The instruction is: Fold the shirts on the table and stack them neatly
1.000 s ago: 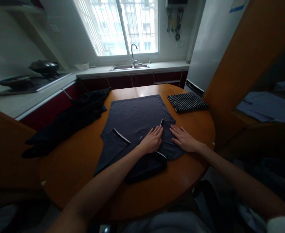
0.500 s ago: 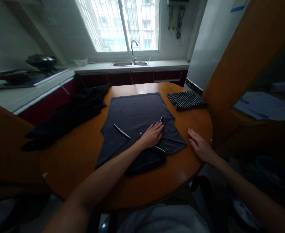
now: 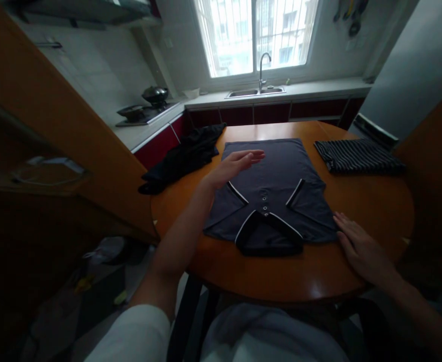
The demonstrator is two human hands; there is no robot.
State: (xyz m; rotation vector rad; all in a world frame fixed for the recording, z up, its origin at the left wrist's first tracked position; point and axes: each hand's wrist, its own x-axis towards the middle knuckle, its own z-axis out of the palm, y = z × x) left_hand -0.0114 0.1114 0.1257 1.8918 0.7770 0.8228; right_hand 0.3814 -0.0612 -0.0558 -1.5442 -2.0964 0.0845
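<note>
My grip is empty on both sides: the left hand (image 3: pixel 239 163), fingers outstretched, appears raised over the dark grey, black-collared cloth polo shirt (image 3: pixel 277 163); the right hand (image 3: pixel 362 249) lies flattened, fingertips at the sleeve edge; the shirt lies spread at centre frame on the round, orange-brown wooden surface (image 3: pixel 379 211); I judge it light, soft and limp, apt to wrinkle, best taken by sleeve edges or hem; against the earlier frame, my view has swung left, and the left hand has left the button area, uncovering it.
</note>
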